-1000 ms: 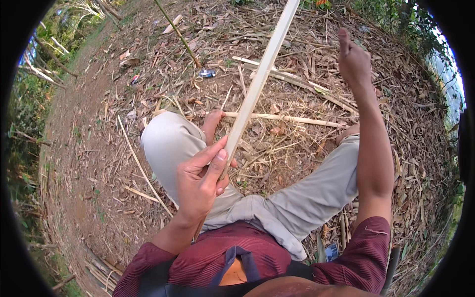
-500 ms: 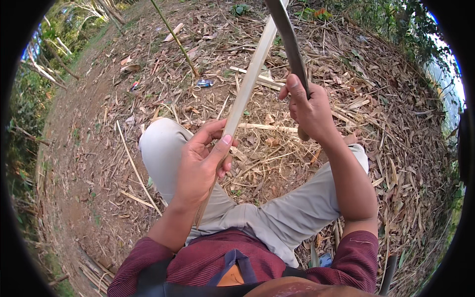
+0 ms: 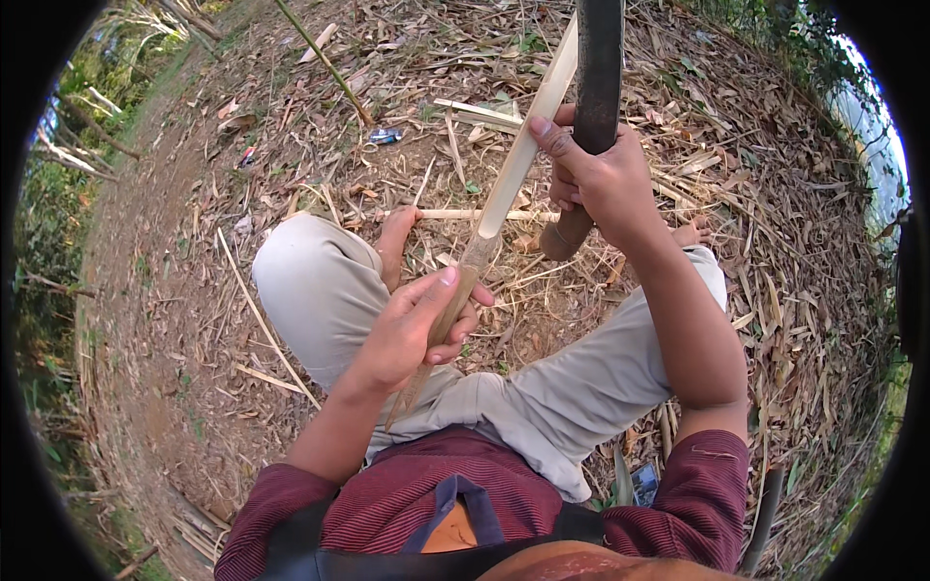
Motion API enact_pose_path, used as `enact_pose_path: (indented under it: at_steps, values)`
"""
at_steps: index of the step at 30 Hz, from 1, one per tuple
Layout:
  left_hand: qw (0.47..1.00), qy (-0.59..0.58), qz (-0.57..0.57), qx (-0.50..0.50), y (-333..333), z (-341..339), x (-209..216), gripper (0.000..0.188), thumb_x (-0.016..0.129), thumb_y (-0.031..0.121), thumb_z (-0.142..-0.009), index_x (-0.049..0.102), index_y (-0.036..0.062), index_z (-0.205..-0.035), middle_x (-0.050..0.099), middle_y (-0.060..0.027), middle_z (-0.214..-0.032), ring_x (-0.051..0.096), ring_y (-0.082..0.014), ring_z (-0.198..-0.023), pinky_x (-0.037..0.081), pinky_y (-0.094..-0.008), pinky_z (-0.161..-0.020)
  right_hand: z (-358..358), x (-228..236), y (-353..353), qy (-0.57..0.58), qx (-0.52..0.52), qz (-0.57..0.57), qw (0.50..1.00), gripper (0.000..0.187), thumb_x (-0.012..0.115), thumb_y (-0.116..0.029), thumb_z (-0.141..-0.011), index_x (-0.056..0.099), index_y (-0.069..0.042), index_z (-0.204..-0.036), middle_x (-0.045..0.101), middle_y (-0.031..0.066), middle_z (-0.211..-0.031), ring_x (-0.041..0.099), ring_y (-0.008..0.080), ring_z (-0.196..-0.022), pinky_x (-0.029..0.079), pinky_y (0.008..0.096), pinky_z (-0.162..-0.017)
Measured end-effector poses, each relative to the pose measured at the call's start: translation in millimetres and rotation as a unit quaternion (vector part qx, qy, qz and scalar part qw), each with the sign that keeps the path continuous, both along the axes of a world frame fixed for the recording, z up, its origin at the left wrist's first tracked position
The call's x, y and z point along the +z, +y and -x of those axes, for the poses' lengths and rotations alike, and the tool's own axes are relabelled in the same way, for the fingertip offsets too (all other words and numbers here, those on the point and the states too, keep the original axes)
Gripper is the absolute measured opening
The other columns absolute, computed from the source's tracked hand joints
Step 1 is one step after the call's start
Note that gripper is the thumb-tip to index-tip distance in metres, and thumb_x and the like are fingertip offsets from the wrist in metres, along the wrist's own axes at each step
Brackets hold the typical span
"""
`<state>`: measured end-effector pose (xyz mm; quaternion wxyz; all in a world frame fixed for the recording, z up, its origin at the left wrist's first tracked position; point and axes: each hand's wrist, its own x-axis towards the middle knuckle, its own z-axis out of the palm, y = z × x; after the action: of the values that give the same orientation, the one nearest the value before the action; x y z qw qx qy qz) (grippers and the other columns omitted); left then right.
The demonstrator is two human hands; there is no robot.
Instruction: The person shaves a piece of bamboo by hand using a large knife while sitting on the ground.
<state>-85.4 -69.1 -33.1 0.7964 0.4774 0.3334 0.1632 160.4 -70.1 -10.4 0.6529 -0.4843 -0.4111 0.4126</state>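
A long split bamboo strip (image 3: pixel 523 160) slants from my lap up to the far right. Its upper length is pale, and its lower part (image 3: pixel 450 315) is brown. My left hand (image 3: pixel 417 324) is closed around the brown part, thumb on top. Higher up, my right hand (image 3: pixel 608 184) grips a machete (image 3: pixel 599 73), its dark broad blade pointing away from me and its wooden handle end (image 3: pixel 565 235) showing below the fist. The right thumb and a finger also pinch the pale part of the strip, beside the blade.
My bent legs in pale trousers (image 3: pixel 315 281) frame a patch of shavings (image 3: pixel 523 310). Dry leaves and bamboo pieces (image 3: pixel 480 116) litter the ground. A thin green stem (image 3: pixel 325 63) stands at the far left, near a blue crumpled wrapper (image 3: pixel 385 136).
My right hand has come left onto the strip, and the machete has swung more upright. More of the strip's brown part now shows above my left hand.
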Motion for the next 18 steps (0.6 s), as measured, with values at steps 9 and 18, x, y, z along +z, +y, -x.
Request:
enact_pose_path:
  at_steps: [9,18]
  values:
    - [0.990,0.014,-0.106,0.089,-2.4,-21.1,7.5,0.036,0.040,0.038,-0.107,0.053,0.0060,-0.098,0.037,0.0055,-0.065,0.026,-0.0016,-0.048,0.020,-0.0189,-0.042,18.8,-15.9,-4.5,-0.487,-0.046,-0.086,0.868,0.061,0.061,-0.062,-0.088,0.062,-0.003,-0.071,0.059,0.0148,-0.054,0.061,0.0350,-0.051,0.046,0.0444,-0.048]
    - [0.952,0.047,-0.272,0.134,-4.9,-23.6,-4.8,0.037,0.042,0.038,-0.107,0.053,0.0053,-0.093,0.040,0.0058,-0.064,0.031,-0.0015,-0.051,0.023,-0.0207,-0.044,28.0,-21.2,-9.7,-0.629,-0.026,-0.113,0.769,0.063,0.066,-0.068,-0.078,0.057,-0.005,-0.075,0.057,0.0112,-0.059,0.061,0.0322,-0.052,0.047,0.0413,-0.046]
